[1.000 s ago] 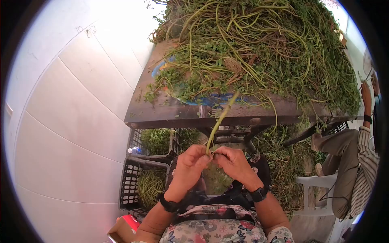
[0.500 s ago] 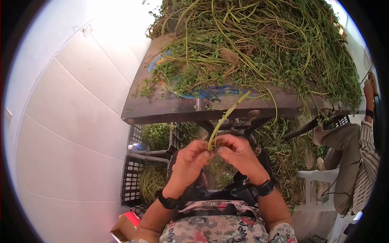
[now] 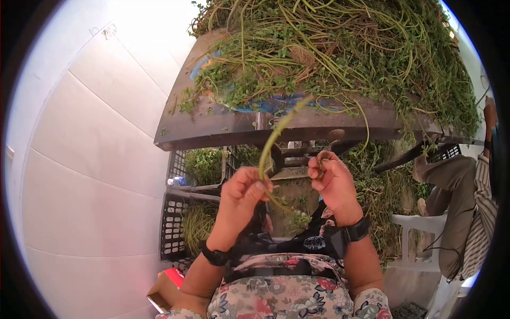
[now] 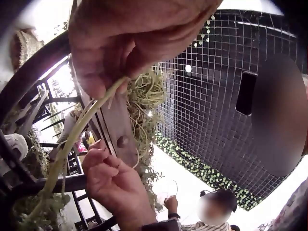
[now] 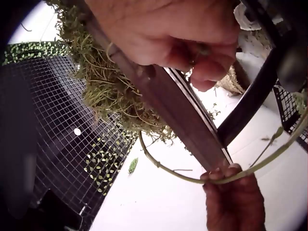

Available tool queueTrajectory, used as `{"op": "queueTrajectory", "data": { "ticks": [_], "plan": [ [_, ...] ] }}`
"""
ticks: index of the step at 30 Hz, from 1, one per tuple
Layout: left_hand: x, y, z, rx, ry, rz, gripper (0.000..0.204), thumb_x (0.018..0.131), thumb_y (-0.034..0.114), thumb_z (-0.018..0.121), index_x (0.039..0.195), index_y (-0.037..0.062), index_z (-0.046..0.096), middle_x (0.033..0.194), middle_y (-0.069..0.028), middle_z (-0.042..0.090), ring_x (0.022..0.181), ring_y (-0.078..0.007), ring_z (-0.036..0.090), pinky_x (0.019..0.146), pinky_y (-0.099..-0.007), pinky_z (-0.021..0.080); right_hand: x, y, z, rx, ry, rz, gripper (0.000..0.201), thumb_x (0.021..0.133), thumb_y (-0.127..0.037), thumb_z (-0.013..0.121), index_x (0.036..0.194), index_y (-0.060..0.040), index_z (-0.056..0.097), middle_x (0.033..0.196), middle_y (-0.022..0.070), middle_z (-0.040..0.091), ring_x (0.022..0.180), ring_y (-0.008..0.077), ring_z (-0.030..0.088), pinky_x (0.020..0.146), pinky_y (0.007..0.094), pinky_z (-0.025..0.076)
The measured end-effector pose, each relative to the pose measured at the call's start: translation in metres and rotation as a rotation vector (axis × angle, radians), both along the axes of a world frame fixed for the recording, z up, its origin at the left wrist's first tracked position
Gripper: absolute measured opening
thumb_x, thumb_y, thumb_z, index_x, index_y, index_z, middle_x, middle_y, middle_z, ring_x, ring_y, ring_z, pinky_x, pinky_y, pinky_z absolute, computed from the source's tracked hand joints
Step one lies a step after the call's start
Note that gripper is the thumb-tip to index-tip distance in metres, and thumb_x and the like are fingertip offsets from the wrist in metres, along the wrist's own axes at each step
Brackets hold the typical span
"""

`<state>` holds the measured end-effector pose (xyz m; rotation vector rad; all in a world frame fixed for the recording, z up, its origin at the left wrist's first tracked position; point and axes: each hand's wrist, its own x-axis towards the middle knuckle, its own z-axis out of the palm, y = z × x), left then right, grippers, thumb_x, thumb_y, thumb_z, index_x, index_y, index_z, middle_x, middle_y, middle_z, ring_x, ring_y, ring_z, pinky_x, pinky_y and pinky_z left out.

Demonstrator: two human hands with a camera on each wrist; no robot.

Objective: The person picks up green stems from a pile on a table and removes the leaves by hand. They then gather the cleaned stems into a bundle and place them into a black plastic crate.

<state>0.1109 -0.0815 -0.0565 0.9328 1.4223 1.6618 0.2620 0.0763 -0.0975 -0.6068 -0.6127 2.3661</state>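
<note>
Stem (image 3: 273,137): held upright at a slant in the left hand (image 3: 244,196), partway through being cleaned, to judge by the look. Shows mostly bare along the upper length, but carries a side shoot (image 5: 277,133) on the part beyond the fingers in the right wrist view, so probably not finished. Judging by the large heap (image 3: 340,48) of leafy, tangled stems on the bench (image 3: 239,124), seems far from done overall; judging by the stems (image 3: 197,228) lying in the crate (image 3: 172,226) below, perhaps partly done already. Passes between the curled left fingers and thumb, pinched nearer the lower end, with a long part bending up and away towards the bench edge and a shorter part hanging below. Lies apart from the right hand (image 3: 337,183), raised to the other side with fingers curled in, pinching a small scrap (image 3: 321,166), too small to make out clearly.
</note>
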Motion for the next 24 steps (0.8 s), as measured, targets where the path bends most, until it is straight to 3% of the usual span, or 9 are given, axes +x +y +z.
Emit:
{"op": "queueTrajectory", "data": {
  "ticks": [6,9,10,13,14,17,20,23,24],
  "plan": [
    [-0.011,0.000,0.007,0.097,-0.055,0.108,0.019,0.092,0.019,0.055,0.099,0.0017,0.055,0.088,-0.0059,0.062,0.076,-0.0086,0.057,0.069,-0.0216,0.047,0.007,-0.005,-0.007,0.216,-0.109,0.146,0.020,0.085,-0.011,0.055,0.104,-0.0067,0.056,0.087,0.0037,0.062,0.070,0.0087,0.055,0.053,0.0226,0.042],
    [-0.013,0.001,0.007,0.116,-0.074,0.091,0.020,0.092,0.020,0.055,0.100,0.0019,0.055,0.088,-0.0059,0.062,0.076,-0.0087,0.057,0.070,-0.0218,0.047,0.003,-0.017,0.014,0.551,-0.418,0.385,0.024,0.085,-0.015,0.057,0.104,-0.0012,0.060,0.089,0.0044,0.062,0.076,0.0083,0.055,0.061,0.0240,0.045],
    [-0.014,0.001,0.006,0.122,-0.079,0.081,0.020,0.092,0.020,0.055,0.100,0.0019,0.055,0.088,-0.0058,0.062,0.076,-0.0087,0.057,0.070,-0.0218,0.047,-0.002,-0.022,0.014,0.769,-0.410,0.377,0.027,0.086,-0.017,0.057,0.104,0.0019,0.061,0.091,0.0048,0.062,0.081,0.0093,0.055,0.070,0.0246,0.045],
    [-0.011,0.000,0.008,0.081,-0.059,0.061,0.019,0.093,0.020,0.054,0.100,0.0022,0.055,0.088,-0.0056,0.063,0.077,-0.0085,0.057,0.070,-0.0218,0.047,-0.015,-0.029,0.004,0.913,-0.295,0.435,0.022,0.089,-0.015,0.056,0.106,-0.0006,0.059,0.087,-0.0030,0.058,0.071,0.0028,0.049,0.062,0.0185,0.041],
    [-0.011,0.000,0.008,0.085,-0.060,0.055,0.019,0.093,0.019,0.054,0.100,0.0022,0.055,0.088,-0.0055,0.063,0.077,-0.0084,0.057,0.070,-0.0218,0.047,-0.014,-0.031,0.008,0.857,-0.328,0.485,0.024,0.084,-0.016,0.058,0.100,0.0009,0.062,0.089,0.0045,0.062,0.082,0.0098,0.056,0.073,0.0254,0.046],
    [-0.011,-0.001,0.006,0.093,-0.065,0.036,0.018,0.093,0.019,0.054,0.100,0.0023,0.055,0.089,-0.0052,0.063,0.077,-0.0083,0.057,0.071,-0.0218,0.047,-0.015,-0.032,0.000,0.886,-0.338,0.557,0.022,0.085,-0.017,0.057,0.097,0.0011,0.062,0.087,0.0041,0.062,0.079,0.0102,0.056,0.071,0.0258,0.046],
    [-0.011,-0.002,0.004,0.090,-0.068,0.015,0.018,0.093,0.019,0.053,0.101,0.0022,0.055,0.089,-0.0049,0.064,0.077,-0.0082,0.057,0.071,-0.0216,0.047,-0.016,-0.034,0.001,0.887,-0.476,0.501,0.022,0.085,-0.017,0.057,0.096,0.0007,0.062,0.085,0.0034,0.062,0.076,0.0104,0.056,0.069,0.0256,0.046],
    [-0.010,-0.001,0.004,0.083,-0.066,0.002,0.019,0.093,0.019,0.053,0.101,0.0020,0.055,0.089,-0.0046,0.063,0.077,-0.0080,0.057,0.071,-0.0214,0.046,-0.012,-0.036,0.010,0.686,-0.438,0.539,0.023,0.085,-0.018,0.057,0.098,0.0002,0.061,0.084,0.0033,0.062,0.074,0.0100,0.055,0.067,0.0249,0.045],
    [-0.010,-0.001,0.004,0.083,-0.065,-0.002,0.019,0.093,0.019,0.054,0.101,0.0019,0.055,0.089,-0.0045,0.063,0.077,-0.0080,0.057,0.071,-0.0214,0.046,-0.012,-0.036,0.011,0.745,-0.407,0.524,0.022,0.085,-0.017,0.057,0.099,0.0001,0.061,0.083,0.0031,0.062,0.074,0.0097,0.055,0.067,0.0246,0.045]
  ]
}}
